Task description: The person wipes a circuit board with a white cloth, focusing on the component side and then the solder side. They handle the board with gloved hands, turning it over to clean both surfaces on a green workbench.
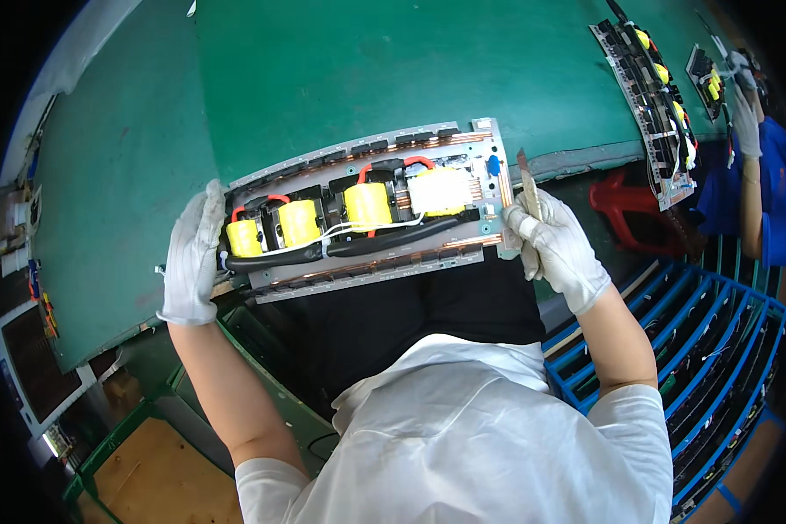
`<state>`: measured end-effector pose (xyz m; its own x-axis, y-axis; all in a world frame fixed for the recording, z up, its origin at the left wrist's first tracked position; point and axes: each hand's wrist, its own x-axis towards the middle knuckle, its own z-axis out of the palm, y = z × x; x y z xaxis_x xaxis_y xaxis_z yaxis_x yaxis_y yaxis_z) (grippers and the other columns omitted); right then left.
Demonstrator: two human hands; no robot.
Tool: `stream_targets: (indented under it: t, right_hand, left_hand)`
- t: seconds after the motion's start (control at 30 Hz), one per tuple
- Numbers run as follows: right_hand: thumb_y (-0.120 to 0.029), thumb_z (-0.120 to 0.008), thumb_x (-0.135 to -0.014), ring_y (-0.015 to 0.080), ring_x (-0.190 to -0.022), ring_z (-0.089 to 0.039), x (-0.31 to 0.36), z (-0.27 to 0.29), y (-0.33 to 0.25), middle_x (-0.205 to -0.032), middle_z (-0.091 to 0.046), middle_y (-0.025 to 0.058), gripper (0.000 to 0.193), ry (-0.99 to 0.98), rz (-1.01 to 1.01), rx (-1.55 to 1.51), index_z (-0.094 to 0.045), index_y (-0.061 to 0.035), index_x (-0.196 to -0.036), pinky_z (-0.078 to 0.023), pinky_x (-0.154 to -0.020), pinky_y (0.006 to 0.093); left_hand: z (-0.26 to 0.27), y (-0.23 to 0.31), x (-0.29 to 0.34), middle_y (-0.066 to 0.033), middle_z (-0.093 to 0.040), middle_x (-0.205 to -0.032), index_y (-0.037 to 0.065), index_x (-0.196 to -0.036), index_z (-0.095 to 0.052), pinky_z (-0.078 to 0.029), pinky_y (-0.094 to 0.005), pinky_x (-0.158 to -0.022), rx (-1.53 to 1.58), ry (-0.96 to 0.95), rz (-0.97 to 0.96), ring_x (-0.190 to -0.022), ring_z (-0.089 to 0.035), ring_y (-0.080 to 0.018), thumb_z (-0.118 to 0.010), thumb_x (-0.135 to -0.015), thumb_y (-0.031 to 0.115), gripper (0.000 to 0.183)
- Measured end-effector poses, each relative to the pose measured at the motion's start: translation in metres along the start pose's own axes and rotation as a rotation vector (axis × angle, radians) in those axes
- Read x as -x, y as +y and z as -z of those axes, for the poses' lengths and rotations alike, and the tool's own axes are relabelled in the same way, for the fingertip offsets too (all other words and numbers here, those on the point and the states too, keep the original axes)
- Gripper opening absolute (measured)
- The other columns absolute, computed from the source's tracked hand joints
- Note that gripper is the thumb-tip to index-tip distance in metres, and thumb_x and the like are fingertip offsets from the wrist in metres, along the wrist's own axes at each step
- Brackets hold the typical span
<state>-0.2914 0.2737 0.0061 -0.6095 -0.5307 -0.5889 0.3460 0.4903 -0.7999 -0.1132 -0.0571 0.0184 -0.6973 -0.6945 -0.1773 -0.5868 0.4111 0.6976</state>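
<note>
A long circuit board [384,258] with yellow-wrapped transformers [367,206], red and black wires and copper strips spans the space between my hands, at the front edge of the green bench. My left hand [194,258], in a white glove, grips its left end, fingers along the edge and thumb side hidden. In my gloved right hand [557,249] is a thin knife-like tool [530,188], its narrow dark tip pointing up beyond the fingers. That hand also touches the board's right end, near a blue disc-shaped part [494,165]. A white patch [441,189] covers the rightmost transformer.
Another long board [642,105] lies at the bench's right, with a smaller board [706,83] beyond. A co-worker's gloved hand [746,122] is there. A blue rack [690,349] stands lower right, a red stool-like object [629,214] above it. A green-edged bin [162,472] sits lower left.
</note>
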Motion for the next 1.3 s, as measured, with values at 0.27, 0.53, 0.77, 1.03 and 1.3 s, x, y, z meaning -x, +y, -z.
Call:
stream_targets:
  t: [0.27,0.53,0.77,1.03,1.3]
  right_hand:
    - [-0.022,-0.053,-0.092,0.0084,-0.039,-0.044,0.000,-0.010,0.001,-0.067,-0.055,0.0056,0.020,0.074,0.037,0.015,-0.054,-0.0016,-0.092,-0.038,-0.034,0.0220]
    - [-0.024,-0.054,-0.092,0.0083,-0.048,-0.050,0.003,-0.018,-0.003,-0.068,-0.054,0.0060,0.025,0.087,0.082,0.140,-0.054,0.0008,-0.097,-0.041,-0.036,0.0222]
    - [-0.021,-0.054,-0.093,0.0084,-0.050,-0.053,-0.005,-0.006,0.004,-0.070,-0.053,0.0043,0.026,0.075,0.305,0.212,-0.055,0.0029,-0.103,-0.039,-0.037,0.0216]
    - [-0.014,-0.058,-0.090,0.0112,-0.060,-0.056,-0.011,-0.002,-0.023,-0.077,-0.057,0.0061,0.022,0.126,0.600,0.293,-0.055,0.0012,-0.105,-0.046,-0.054,0.0256]
    - [-0.017,-0.061,-0.087,0.0300,-0.066,-0.063,-0.089,0.010,-0.049,-0.078,-0.065,0.0119,0.023,0.464,0.922,0.707,-0.059,-0.0034,-0.106,-0.050,-0.062,0.0352]
  left_hand:
    - [-0.011,0.055,0.026,-0.0224,-0.055,-0.123,-0.001,-0.128,-0.048,-0.041,-0.0421,-0.101,-0.428,-0.198,-0.830,-0.115,-0.052,-0.0396,-0.076,-0.055,0.012,0.079]
    - [-0.012,0.065,0.012,-0.0202,-0.056,-0.117,0.000,-0.128,-0.048,-0.044,-0.0429,-0.095,-0.618,-0.339,-0.757,-0.108,-0.054,-0.0385,-0.070,-0.060,0.008,0.072]
    - [-0.011,0.043,0.026,-0.0153,-0.056,-0.113,0.004,-0.123,-0.051,-0.042,-0.0424,-0.094,-0.557,-0.086,-0.832,-0.109,-0.053,-0.0327,-0.075,-0.058,0.012,0.070]
    - [0.004,0.057,0.037,-0.0099,-0.056,-0.103,0.010,-0.121,-0.052,-0.043,-0.0426,-0.084,-0.655,0.106,-0.839,-0.098,-0.055,-0.0306,-0.080,-0.052,0.011,0.075]
    - [-0.016,0.054,-0.002,-0.0091,-0.057,-0.101,0.013,-0.122,-0.051,-0.044,-0.0432,-0.079,-0.663,0.336,-0.927,-0.092,-0.056,-0.0298,-0.086,-0.042,0.011,0.088]
